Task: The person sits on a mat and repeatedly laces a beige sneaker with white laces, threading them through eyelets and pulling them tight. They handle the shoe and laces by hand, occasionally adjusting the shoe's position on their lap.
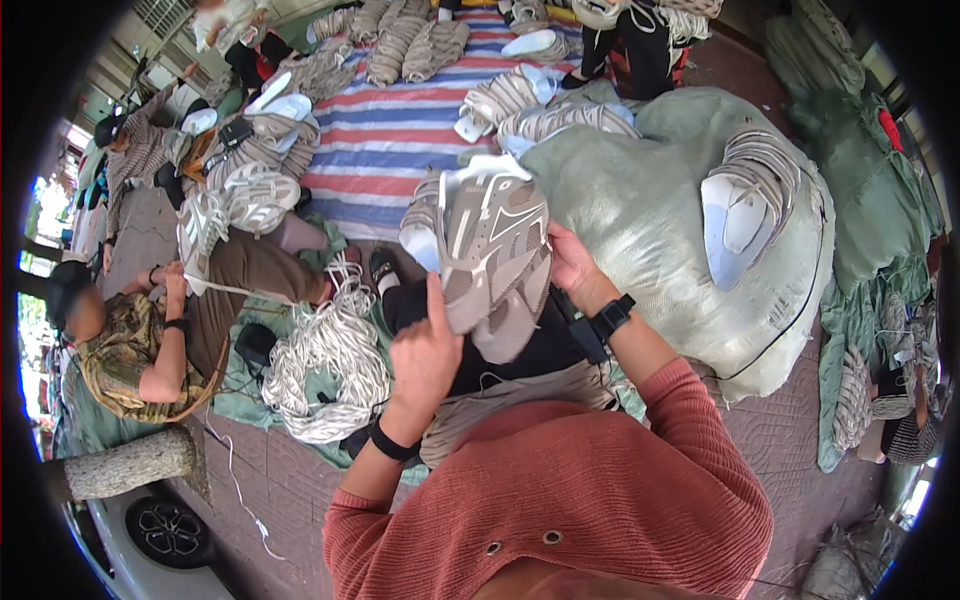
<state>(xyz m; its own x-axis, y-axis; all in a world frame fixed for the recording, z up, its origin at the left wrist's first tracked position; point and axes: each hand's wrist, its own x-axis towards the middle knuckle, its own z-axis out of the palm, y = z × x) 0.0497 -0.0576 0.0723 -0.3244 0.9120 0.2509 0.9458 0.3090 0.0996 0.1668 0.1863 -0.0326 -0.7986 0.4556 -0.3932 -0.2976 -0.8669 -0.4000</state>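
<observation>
In front of my chest a stack of grey-brown sneaker uppers (495,250) with white trim stands tilted over my lap. My right hand (575,265) grips its right edge, thumb on the front. My left hand (425,350) is at the lower left edge, index finger stretched up alongside the uppers and the other fingers curled in. Whether those curled fingers hold anything is hidden. Just behind the stack, another bundle of uppers (422,215) with pale blue soles or linings shows in part. A coil of white cord (325,375) lies to my left.
A large pale green woven sack (670,230) bulges at my right, with a bundle of uppers (745,200) on top. Someone in a camouflage top (130,360) sits at left, handling white uppers (205,225). A striped sheet (375,130) carries more bundles; a grey car (150,540) stands lower left.
</observation>
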